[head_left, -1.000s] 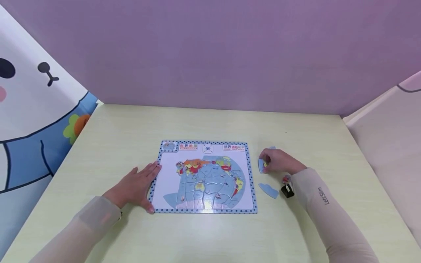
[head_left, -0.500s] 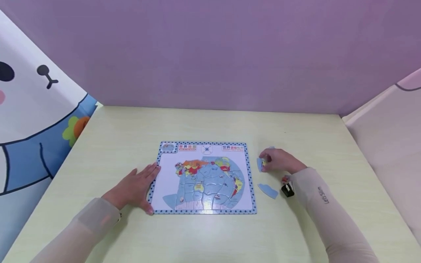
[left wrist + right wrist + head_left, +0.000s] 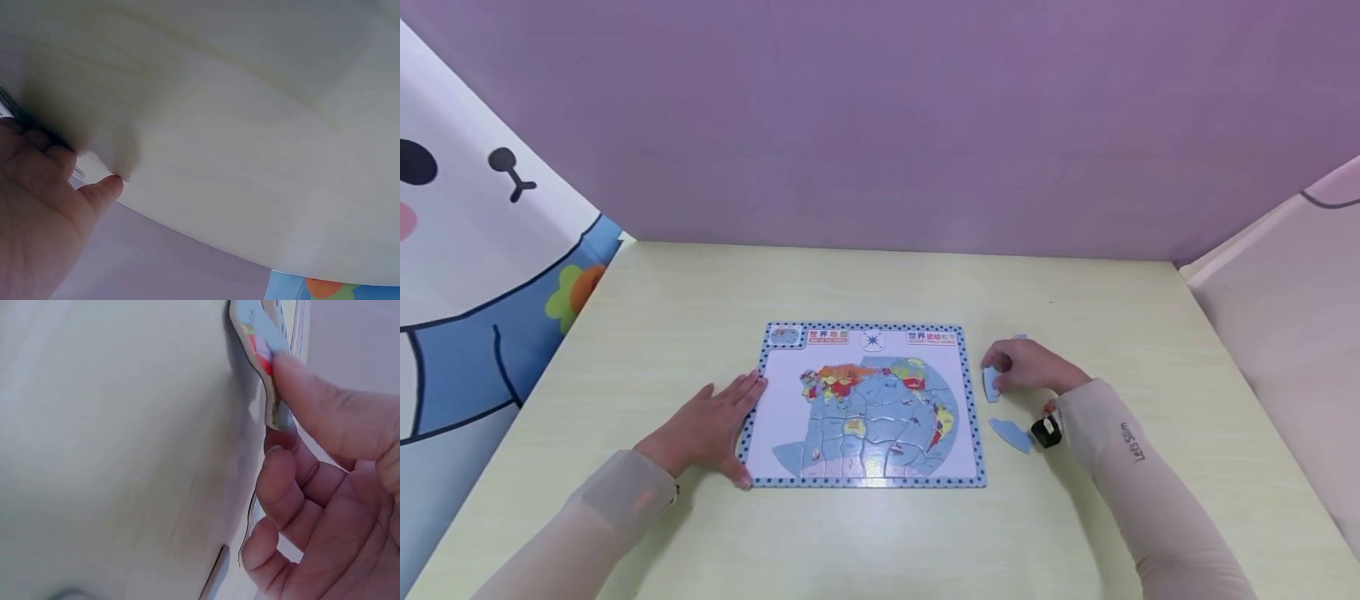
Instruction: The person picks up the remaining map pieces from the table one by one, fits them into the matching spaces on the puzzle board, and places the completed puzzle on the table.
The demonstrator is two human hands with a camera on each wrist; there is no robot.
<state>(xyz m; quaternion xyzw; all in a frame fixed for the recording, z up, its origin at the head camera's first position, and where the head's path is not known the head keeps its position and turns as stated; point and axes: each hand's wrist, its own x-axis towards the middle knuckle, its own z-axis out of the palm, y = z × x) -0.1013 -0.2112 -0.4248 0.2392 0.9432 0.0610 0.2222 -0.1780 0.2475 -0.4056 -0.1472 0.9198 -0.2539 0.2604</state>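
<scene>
A world map jigsaw board (image 3: 782,375) with a dotted blue border lies flat on the table. My left hand (image 3: 711,425) rests along its left edge, fingers straight and thumb spread toward the lower corner. To the right of the board, my right hand (image 3: 1026,367) pinches a light blue puzzle piece (image 3: 992,385) between thumb and fingers. The right wrist view shows red and yellow patches on that puzzle piece (image 3: 261,353). Nearer the front lies a loose blue puzzle piece (image 3: 1011,435). Another blue piece (image 3: 1020,337) peeks out behind the right hand, mostly hidden.
A small black box-like object (image 3: 1047,432) sits at the right wrist, and a bit of red (image 3: 1049,408) shows beside it. A purple panel (image 3: 880,125) stands at the table's back. Printed side panels rise at the left (image 3: 490,250) and right (image 3: 1285,333).
My right hand has shifted slightly left, closer to the board, and the piece in its fingers has turned a little. The left hand and the board stay in place.
</scene>
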